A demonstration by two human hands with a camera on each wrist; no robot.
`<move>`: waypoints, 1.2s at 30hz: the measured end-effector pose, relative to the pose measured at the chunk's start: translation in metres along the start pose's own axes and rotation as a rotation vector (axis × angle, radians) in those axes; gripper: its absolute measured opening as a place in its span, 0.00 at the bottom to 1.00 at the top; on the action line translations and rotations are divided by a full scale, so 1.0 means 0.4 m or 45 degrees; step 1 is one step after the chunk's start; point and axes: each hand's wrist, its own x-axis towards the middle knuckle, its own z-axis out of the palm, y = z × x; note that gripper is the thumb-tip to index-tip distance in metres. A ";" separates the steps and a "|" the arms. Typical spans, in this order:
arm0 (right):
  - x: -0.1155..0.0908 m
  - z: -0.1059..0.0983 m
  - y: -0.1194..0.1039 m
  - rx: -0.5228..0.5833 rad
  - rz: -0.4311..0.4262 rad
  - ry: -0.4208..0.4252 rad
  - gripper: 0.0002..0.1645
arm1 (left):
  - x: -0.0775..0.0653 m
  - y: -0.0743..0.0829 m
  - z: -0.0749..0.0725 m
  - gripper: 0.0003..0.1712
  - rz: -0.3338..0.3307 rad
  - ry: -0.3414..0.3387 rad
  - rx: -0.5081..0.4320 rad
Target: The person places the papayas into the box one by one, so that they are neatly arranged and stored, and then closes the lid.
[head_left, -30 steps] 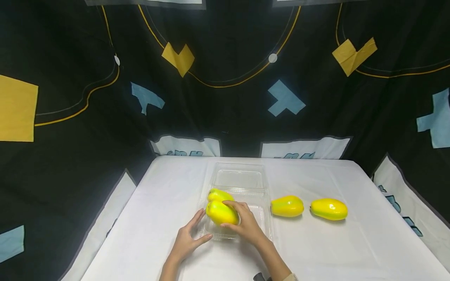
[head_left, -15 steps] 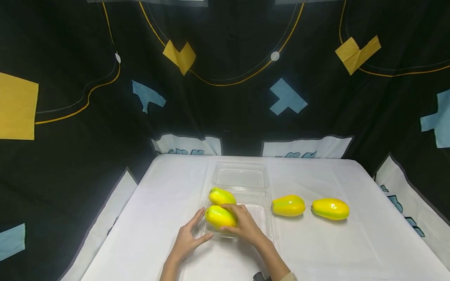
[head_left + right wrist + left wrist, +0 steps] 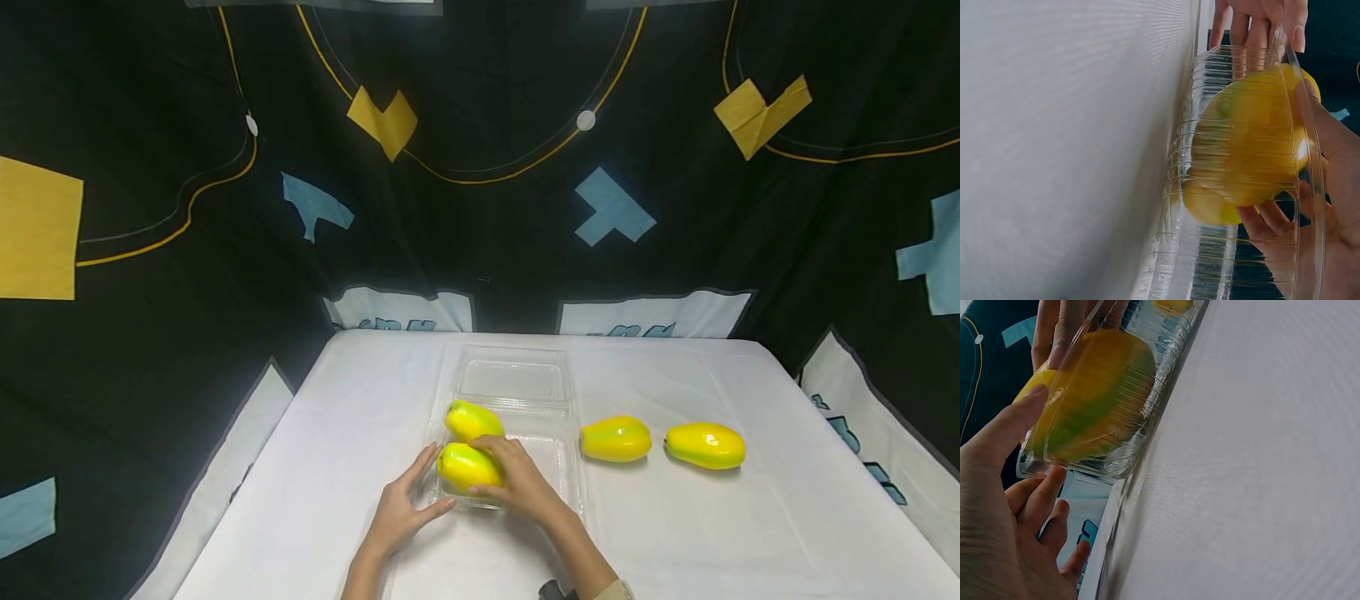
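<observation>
A clear plastic clamshell box (image 3: pixel 558 467) lies unfolded on the table, its lid (image 3: pixel 513 375) laid back at the far side. My right hand (image 3: pixel 528 483) grips a glossy yellow-green papaya (image 3: pixel 465 468) in the near left of the box, thumb on the near side and fingers over the top. Behind it a second papaya (image 3: pixel 471 418) rests in the tray. At the box's left edge is my left hand (image 3: pixel 396 517), thumb and fingers spread; in the left wrist view its fingertips (image 3: pixel 1055 476) touch the box corner. Through the ribbed wall, the right wrist view shows the held papaya (image 3: pixel 1247 137).
To the right of the box lie two more papayas, one close by (image 3: pixel 617 439) and one farther right (image 3: pixel 705 446). A white cloth covers the table (image 3: pixel 712 533). Behind it hangs a black curtain (image 3: pixel 495 242) with yellow and blue patches.
My right hand has lowered the held papaya slightly toward the near side of the box, so more of the rear papaya shows. My left hand stays at the box's edge.
</observation>
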 end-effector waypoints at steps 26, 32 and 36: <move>0.002 -0.006 0.002 0.008 0.022 0.044 0.37 | 0.010 0.009 -0.003 0.47 -0.016 0.009 -0.006; -0.006 -0.032 -0.001 0.123 0.019 0.134 0.29 | 0.004 0.020 -0.003 0.46 -0.066 0.010 0.004; -0.016 -0.070 0.004 0.141 0.053 0.221 0.23 | 0.000 0.071 -0.016 0.45 -0.055 0.012 -0.029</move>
